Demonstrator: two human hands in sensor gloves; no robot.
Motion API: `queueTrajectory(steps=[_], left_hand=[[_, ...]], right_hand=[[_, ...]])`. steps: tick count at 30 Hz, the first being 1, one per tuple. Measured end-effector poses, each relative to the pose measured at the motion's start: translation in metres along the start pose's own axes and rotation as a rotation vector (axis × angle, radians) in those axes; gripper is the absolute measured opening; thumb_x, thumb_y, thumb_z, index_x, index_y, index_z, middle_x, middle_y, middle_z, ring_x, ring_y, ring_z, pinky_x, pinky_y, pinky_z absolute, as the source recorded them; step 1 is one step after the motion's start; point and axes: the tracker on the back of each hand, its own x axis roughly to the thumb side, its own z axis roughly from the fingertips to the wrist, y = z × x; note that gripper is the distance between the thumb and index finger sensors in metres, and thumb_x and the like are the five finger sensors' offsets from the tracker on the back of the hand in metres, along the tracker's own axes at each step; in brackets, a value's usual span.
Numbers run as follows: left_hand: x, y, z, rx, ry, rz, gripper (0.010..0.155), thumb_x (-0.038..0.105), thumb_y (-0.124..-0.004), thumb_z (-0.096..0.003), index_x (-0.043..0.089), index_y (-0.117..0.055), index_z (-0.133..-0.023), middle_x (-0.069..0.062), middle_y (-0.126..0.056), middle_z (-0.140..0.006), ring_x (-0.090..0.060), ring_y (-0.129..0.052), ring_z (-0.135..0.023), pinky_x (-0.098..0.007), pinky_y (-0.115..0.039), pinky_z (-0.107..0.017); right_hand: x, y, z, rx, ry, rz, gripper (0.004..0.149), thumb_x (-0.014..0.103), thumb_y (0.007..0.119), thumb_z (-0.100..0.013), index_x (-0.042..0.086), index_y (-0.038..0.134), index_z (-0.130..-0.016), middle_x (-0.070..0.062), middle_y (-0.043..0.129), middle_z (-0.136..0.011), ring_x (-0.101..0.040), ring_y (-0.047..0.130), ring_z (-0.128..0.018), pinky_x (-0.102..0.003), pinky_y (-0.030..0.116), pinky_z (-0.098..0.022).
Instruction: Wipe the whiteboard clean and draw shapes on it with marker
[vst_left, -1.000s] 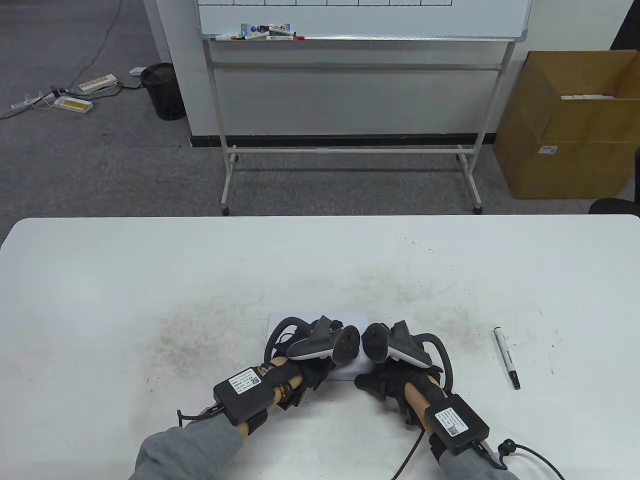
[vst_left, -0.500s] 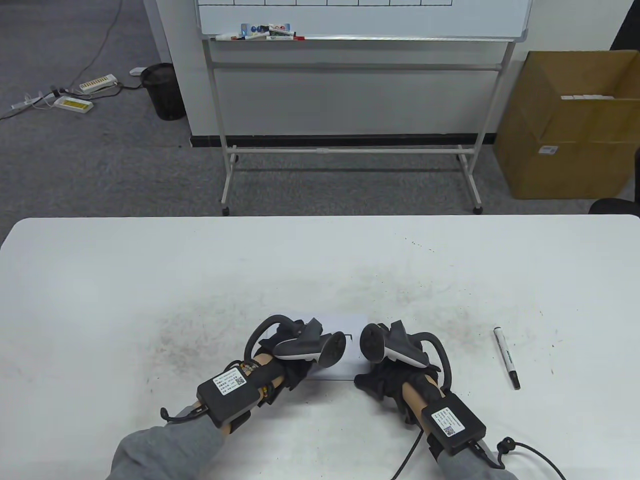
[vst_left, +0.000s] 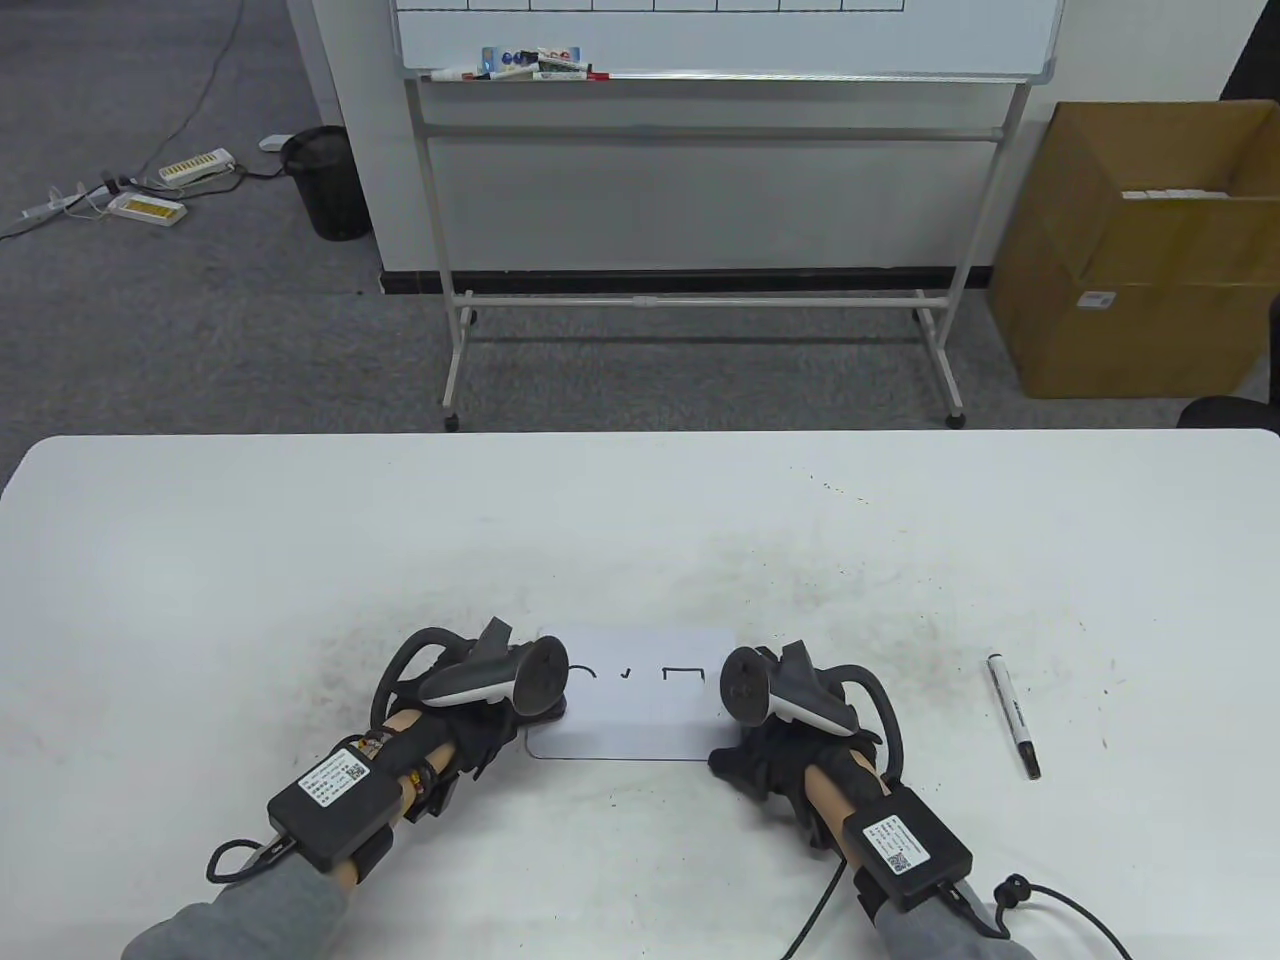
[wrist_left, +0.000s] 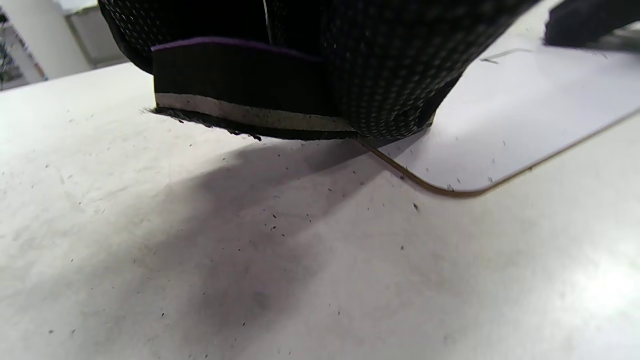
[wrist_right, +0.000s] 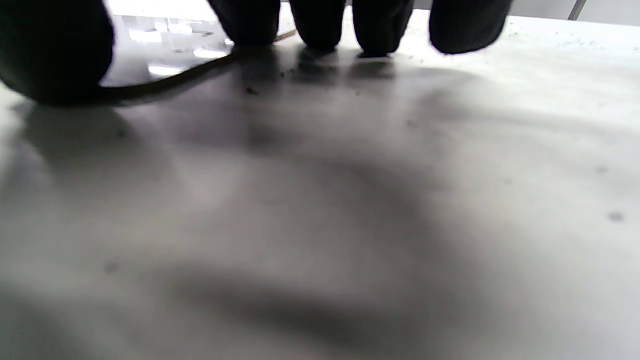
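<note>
A small whiteboard (vst_left: 640, 718) lies flat on the table near its front edge. Faint black marks (vst_left: 682, 672) show along its top. My left hand (vst_left: 485, 722) sits at the board's left edge, gripping a black eraser (wrist_left: 240, 100) whose felt lies on the table just off the board's corner (wrist_left: 500, 130). My right hand (vst_left: 770, 755) rests at the board's right edge, fingertips (wrist_right: 320, 25) pressed down beside the board (wrist_right: 165, 55) and thumb at its lower corner. A black marker (vst_left: 1014, 715) lies to the right of that hand, untouched.
The white table (vst_left: 300, 550) carries grey smudges and dark specks. Beyond it stand a large whiteboard on a wheeled frame (vst_left: 700, 300), a cardboard box (vst_left: 1130, 250) at the right and a black bin (vst_left: 328, 180) at the left.
My left hand slid the eraser leftward across the small board to its left edge, uncovering leftover marks. The right hand and the marker stayed put.
</note>
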Motion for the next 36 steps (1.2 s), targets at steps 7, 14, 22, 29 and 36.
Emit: queueTrajectory(steps=[7,14,22,29,36], left_hand=[[0.008,0.03,-0.013,0.11,-0.016,0.251,0.059,0.03,-0.086,-0.0389,0.044,-0.068,-0.093,-0.009,-0.059,-0.114,-0.039,-0.077,-0.098,-0.057,-0.069,-0.07],[0.067,0.044,-0.036,0.161,-0.083,0.173,0.059,0.032,-0.085,-0.0392,0.045,-0.066,-0.094,-0.007,-0.058,-0.115,-0.036,-0.076,-0.1,-0.056,-0.069,-0.071],[0.112,0.037,-0.07,0.105,-0.1,0.086,0.059,0.032,-0.085,-0.0391,0.046,-0.066,-0.094,-0.007,-0.057,-0.115,-0.035,-0.076,-0.1,-0.055,-0.068,-0.072],[0.118,0.031,-0.073,0.098,-0.118,-0.005,0.059,0.03,-0.086,-0.0385,0.046,-0.067,-0.091,-0.008,-0.059,-0.114,-0.037,-0.078,-0.098,-0.056,-0.069,-0.07],[0.108,0.026,-0.063,0.088,-0.145,-0.047,0.059,0.03,-0.086,-0.0383,0.045,-0.066,-0.092,-0.009,-0.058,-0.113,-0.038,-0.078,-0.097,-0.056,-0.07,-0.069]], right_hand=[[0.0,0.0,0.0,-0.005,-0.004,-0.008,0.092,0.071,0.077,-0.033,0.029,0.043,-0.108,-0.007,0.039,-0.119,-0.04,0.047,-0.112,-0.064,0.053,-0.074],[-0.001,0.001,0.0,-0.012,-0.007,-0.019,0.092,0.072,0.077,-0.033,0.03,0.043,-0.108,-0.006,0.039,-0.118,-0.04,0.046,-0.112,-0.063,0.053,-0.074],[-0.002,0.001,0.0,-0.014,-0.01,-0.007,0.093,0.072,0.076,-0.033,0.029,0.043,-0.108,-0.006,0.039,-0.118,-0.04,0.047,-0.111,-0.063,0.054,-0.073],[-0.001,0.001,0.0,-0.021,-0.012,-0.004,0.093,0.072,0.076,-0.033,0.029,0.044,-0.108,-0.007,0.04,-0.118,-0.04,0.048,-0.111,-0.062,0.055,-0.073],[0.0,-0.002,0.0,-0.015,-0.003,0.007,0.093,0.072,0.078,-0.032,0.029,0.045,-0.108,-0.007,0.042,-0.118,-0.04,0.051,-0.111,-0.062,0.056,-0.073]])
